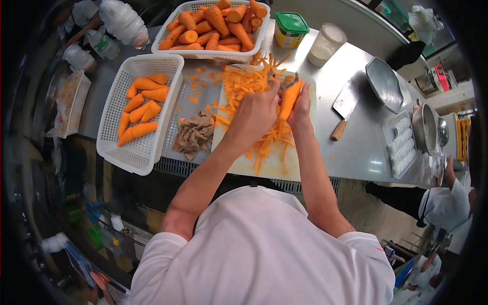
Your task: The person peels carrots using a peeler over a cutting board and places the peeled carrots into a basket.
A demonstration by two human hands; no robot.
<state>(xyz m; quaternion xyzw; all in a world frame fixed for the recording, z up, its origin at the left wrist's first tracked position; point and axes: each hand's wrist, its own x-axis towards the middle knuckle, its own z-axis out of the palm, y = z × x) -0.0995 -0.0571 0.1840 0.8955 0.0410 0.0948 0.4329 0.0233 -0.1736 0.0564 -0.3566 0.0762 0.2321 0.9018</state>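
My right hand point(301, 108) is closed around an orange carrot point(290, 97), held tilted with its thick end up over the cutting board. My left hand point(256, 113) grips a peeler point(291, 81), whose dark head lies against the carrot near its upper end. The peeler's handle is mostly hidden by my fingers. Orange peelings point(241, 86) are heaped on the white cutting board point(239, 163) under and around both hands. A crumpled brown cloth point(194, 133) lies left of the board, beside my left forearm.
Left stands a white basket point(111, 113) with several peeled carrots; behind, another basket point(211, 54) is heaped with carrots. A cleaver point(346, 104), a green-lidded tub point(291, 29), a clear container point(327, 44) and an egg-like tray of white pieces point(401, 142) sit rightward. Other people work at the edges.
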